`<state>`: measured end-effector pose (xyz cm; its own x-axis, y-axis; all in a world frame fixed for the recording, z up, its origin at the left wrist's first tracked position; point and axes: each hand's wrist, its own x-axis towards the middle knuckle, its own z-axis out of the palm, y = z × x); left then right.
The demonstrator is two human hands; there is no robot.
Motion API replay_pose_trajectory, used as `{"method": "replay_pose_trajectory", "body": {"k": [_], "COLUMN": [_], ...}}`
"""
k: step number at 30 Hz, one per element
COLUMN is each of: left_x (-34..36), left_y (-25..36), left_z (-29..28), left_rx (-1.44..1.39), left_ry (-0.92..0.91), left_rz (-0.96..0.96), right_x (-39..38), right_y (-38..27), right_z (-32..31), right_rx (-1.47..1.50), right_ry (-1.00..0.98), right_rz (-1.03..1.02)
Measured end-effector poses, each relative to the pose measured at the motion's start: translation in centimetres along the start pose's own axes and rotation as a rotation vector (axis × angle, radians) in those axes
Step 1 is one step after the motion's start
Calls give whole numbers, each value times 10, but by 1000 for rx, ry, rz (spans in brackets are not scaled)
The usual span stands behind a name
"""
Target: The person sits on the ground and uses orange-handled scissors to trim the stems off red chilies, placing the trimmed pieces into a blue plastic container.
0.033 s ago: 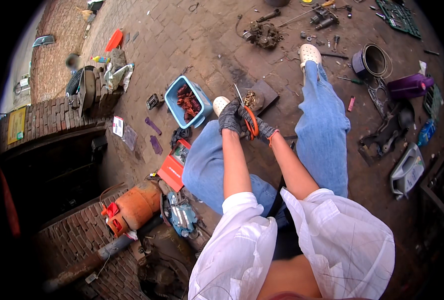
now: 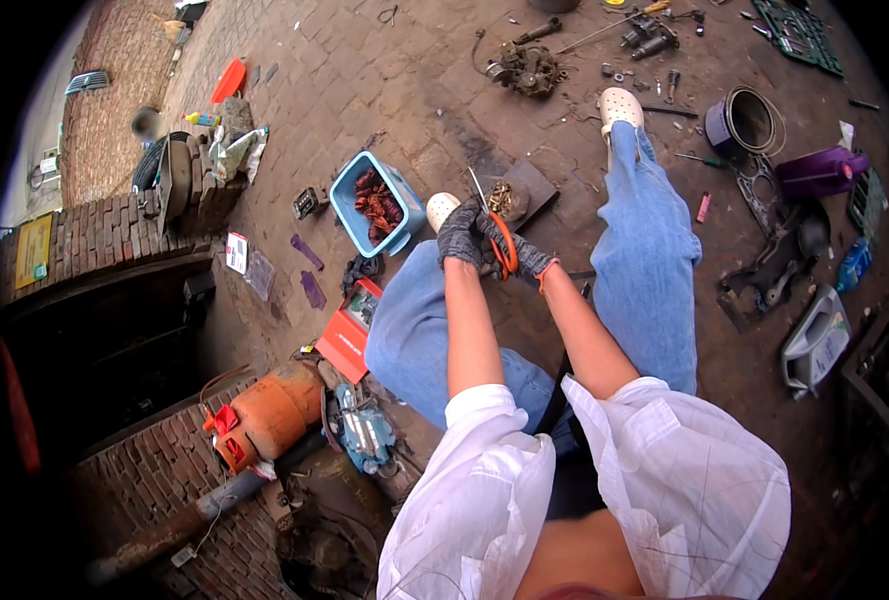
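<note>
Your two gloved hands meet just in front of your knees, and the orange-handled scissors (image 2: 502, 243) sit right between them: your left hand (image 2: 460, 233) is closed around the upper part of the tool, fingers curled tight, while your right hand (image 2: 526, 258) is closed on the orange handle loop from the other side, so the handle curves down between the two gloves. The thin metal blade sticks out past your left glove, pointing up and away from you toward the small dark slab (image 2: 526, 190) on the paving, where a little tangle of coppery wire scraps (image 2: 502, 197) lies just beyond the blade; whether the blade touches it you cannot tell. To your left, near your left knee and well within the spread of clutter, a light blue plastic tub (image 2: 349, 210) stands on the bricks, holding a heap of reddish-brown metal pieces (image 2: 377, 206). Farther off to your right a round dark metal ring-shaped housing (image 2: 747, 120) lies on its side, open end showing, with a purple container (image 2: 822, 172) just beside it. The scissors look well used: bright orange grips, a slim grey blade, small against your dark grey knitted gloves.
</note>
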<state>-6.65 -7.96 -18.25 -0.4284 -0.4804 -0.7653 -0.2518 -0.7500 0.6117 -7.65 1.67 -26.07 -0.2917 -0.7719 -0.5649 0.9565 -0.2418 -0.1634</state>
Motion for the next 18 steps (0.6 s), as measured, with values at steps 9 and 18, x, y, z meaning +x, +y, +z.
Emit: {"method": "replay_pose_trajectory", "body": {"k": [9, 18], "left_x": [24, 38], "left_y": [-6, -16], "left_z": [-12, -21], "left_rx": [29, 86], "left_ry": [74, 93], "left_rz": [43, -37], "right_x": [4, 13], "right_y": [0, 8], "right_z": [-3, 0], "right_rx": [-13, -24], "right_ry": [1, 24], "right_rz": [-2, 8]}}
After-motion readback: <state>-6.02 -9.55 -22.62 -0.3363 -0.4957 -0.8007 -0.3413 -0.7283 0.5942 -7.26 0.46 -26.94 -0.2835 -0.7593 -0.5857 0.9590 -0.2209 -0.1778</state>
